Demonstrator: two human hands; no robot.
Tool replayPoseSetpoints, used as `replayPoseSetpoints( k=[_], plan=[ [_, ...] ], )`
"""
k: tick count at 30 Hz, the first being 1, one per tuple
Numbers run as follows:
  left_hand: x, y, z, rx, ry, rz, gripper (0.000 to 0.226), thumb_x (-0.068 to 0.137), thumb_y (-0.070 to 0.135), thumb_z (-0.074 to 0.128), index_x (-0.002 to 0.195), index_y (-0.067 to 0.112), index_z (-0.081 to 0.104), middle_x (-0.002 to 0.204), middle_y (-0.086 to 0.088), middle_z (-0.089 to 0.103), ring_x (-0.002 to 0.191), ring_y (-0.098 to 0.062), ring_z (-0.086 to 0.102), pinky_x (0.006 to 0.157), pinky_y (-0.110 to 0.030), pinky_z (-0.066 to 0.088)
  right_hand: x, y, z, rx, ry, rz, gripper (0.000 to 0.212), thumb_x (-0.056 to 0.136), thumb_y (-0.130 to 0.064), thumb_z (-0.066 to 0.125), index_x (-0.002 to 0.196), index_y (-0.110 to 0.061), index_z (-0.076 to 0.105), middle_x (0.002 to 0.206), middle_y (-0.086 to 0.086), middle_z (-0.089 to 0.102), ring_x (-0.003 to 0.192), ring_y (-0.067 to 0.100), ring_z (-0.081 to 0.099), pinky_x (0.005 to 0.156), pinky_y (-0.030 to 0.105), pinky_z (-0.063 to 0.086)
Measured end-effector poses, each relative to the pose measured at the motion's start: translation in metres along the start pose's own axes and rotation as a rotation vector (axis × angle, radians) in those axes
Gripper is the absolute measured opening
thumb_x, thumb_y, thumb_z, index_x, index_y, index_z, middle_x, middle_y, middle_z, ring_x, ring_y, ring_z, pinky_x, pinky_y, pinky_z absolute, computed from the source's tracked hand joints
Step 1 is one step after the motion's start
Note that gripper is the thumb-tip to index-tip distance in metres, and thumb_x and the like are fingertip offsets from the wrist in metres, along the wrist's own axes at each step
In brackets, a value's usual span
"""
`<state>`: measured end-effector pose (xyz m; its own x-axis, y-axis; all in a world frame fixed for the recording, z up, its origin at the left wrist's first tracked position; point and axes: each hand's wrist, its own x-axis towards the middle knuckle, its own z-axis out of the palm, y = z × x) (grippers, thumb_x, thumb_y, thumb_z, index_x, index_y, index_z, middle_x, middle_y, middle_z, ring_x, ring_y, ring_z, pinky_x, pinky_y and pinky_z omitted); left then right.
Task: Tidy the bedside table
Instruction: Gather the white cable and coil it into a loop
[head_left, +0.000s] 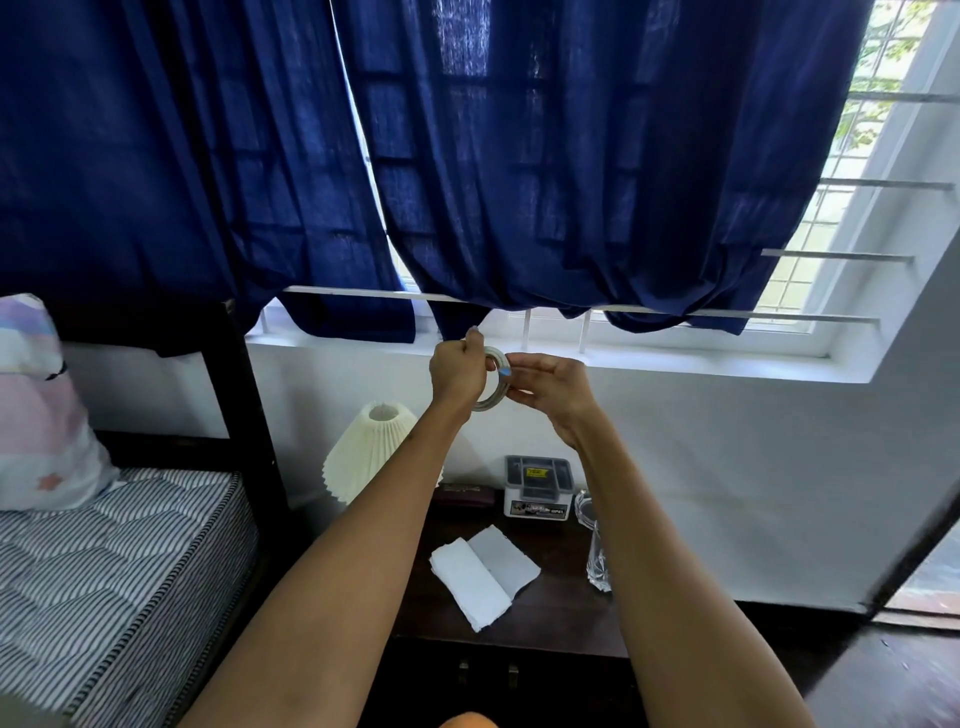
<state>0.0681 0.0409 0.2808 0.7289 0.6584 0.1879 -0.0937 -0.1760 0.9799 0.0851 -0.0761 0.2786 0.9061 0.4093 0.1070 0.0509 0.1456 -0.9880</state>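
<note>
Overhead, I hold a coiled white cable (491, 382) up in front of the window sill (675, 364), both arms raised above the dark worktop (561, 613). My left hand (457, 371) is closed around the near side of the coil, thumb up; my right hand (553, 387) pinches the coil's far edge between fingertips, close to a small blue tab on the cable. Below, on the worktop, a white folded cloth (483, 574) lies near the middle, a grey organiser box (537, 486) stands at the back by the wall, a clear glass vessel (597, 551) sits at the right edge, and a cream pleated lamp shade (369, 452) leans tilted at the back left. Navy curtains (519, 156) hang over the barred window; a striped mattress (104, 571) lies to the left.
</note>
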Motion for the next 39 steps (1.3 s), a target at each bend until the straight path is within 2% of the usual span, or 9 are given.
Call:
replayPoseSetpoints(
  k=[8, 12, 16, 19, 23, 25, 29, 36, 39],
  plan=[
    [0.002, -0.008, 0.000, 0.026, -0.019, -0.035, 0.045, 0.099, 0.034, 0.039, 0.068, 0.004, 0.054, 0.057, -0.003, 0.046, 0.053, -0.014, 0.041, 0.055, -0.027, 0.036, 0.008, 0.003, 0.006, -0.400, 0.033, -0.101, 0.016, 0.086, 0.000, 0.063, 0.100, 0.000, 0.069, 0.092, 0.017, 0.068, 0.084, 0.026, 0.066, 0.086, 0.037, 0.057],
    [0.005, -0.013, -0.001, 0.022, -0.018, -0.077, 0.047, 0.099, 0.036, 0.039, 0.062, 0.010, 0.051, 0.059, -0.004, 0.050, 0.055, -0.014, 0.043, 0.064, -0.031, 0.040, 0.005, 0.005, 0.007, -0.646, 0.026, -0.207, 0.023, 0.085, 0.003, 0.057, 0.103, -0.003, 0.070, 0.093, 0.017, 0.071, 0.080, 0.019, 0.064, 0.086, 0.035, 0.056],
    [0.007, -0.016, -0.003, 0.018, -0.024, -0.093, 0.047, 0.099, 0.036, 0.039, 0.060, 0.011, 0.050, 0.059, -0.004, 0.049, 0.054, -0.015, 0.042, 0.061, -0.031, 0.039, 0.004, 0.005, 0.009, -0.686, 0.014, -0.219, 0.027, 0.080, 0.004, 0.058, 0.102, -0.003, 0.071, 0.082, 0.012, 0.069, 0.076, 0.017, 0.063, 0.083, 0.033, 0.056],
    [0.006, -0.014, -0.002, 0.018, -0.025, -0.099, 0.046, 0.099, 0.037, 0.039, 0.061, 0.012, 0.049, 0.060, -0.004, 0.049, 0.054, -0.015, 0.042, 0.063, -0.032, 0.040, 0.001, 0.002, 0.012, -0.728, 0.051, -0.241, 0.024, 0.077, 0.001, 0.063, 0.099, -0.004, 0.073, 0.076, 0.007, 0.067, 0.071, 0.015, 0.059, 0.070, 0.024, 0.051],
    [0.004, -0.013, 0.001, 0.004, -0.065, -0.097, 0.046, 0.098, 0.037, 0.039, 0.060, 0.012, 0.047, 0.058, -0.004, 0.046, 0.053, -0.016, 0.041, 0.056, -0.028, 0.038, 0.002, 0.004, 0.016, -0.825, 0.107, -0.267, 0.012, 0.077, -0.005, 0.061, 0.082, 0.002, 0.070, 0.070, 0.016, 0.064, 0.065, 0.021, 0.052, 0.066, 0.037, 0.047],
    [0.003, -0.013, 0.003, 0.005, -0.065, -0.077, 0.049, 0.098, 0.036, 0.039, 0.057, 0.011, 0.044, 0.057, -0.005, 0.045, 0.052, -0.016, 0.041, 0.056, -0.030, 0.037, 0.004, 0.007, 0.019, -0.890, 0.124, -0.265, 0.012, 0.080, -0.007, 0.057, 0.077, 0.003, 0.063, 0.067, 0.013, 0.058, 0.066, 0.025, 0.049, 0.063, 0.036, 0.040],
    [0.001, -0.014, 0.004, -0.001, -0.017, -0.024, 0.051, 0.099, 0.034, 0.039, 0.054, 0.011, 0.045, 0.055, -0.005, 0.047, 0.052, -0.018, 0.043, 0.064, -0.033, 0.039, 0.004, 0.010, 0.021, -0.879, 0.162, -0.274, 0.013, 0.082, -0.006, 0.054, 0.085, 0.003, 0.063, 0.076, 0.017, 0.064, 0.073, 0.032, 0.056, 0.069, 0.038, 0.044],
    [0.000, -0.011, 0.001, -0.059, -0.126, -0.023, 0.040, 0.071, 0.045, 0.075, 0.069, 0.010, 0.054, 0.062, -0.003, 0.051, 0.058, -0.016, 0.045, 0.055, -0.029, 0.039, 0.004, 0.007, 0.021, -0.867, 0.198, -0.303, 0.015, 0.086, -0.006, 0.050, 0.085, 0.004, 0.060, 0.074, 0.013, 0.059, 0.072, 0.029, 0.053, 0.065, 0.034, 0.039],
    [0.000, -0.010, -0.002, -0.100, -0.199, -0.051, 0.040, 0.068, 0.038, 0.080, 0.072, 0.009, 0.053, 0.065, -0.008, 0.048, 0.051, -0.016, 0.039, 0.046, -0.022, 0.037, 0.004, 0.010, 0.019, -0.786, 0.202, -0.292, 0.016, 0.087, -0.004, 0.047, 0.085, 0.005, 0.060, 0.079, 0.019, 0.065, 0.077, 0.034, 0.061, 0.070, 0.038, 0.047]
  ],
)
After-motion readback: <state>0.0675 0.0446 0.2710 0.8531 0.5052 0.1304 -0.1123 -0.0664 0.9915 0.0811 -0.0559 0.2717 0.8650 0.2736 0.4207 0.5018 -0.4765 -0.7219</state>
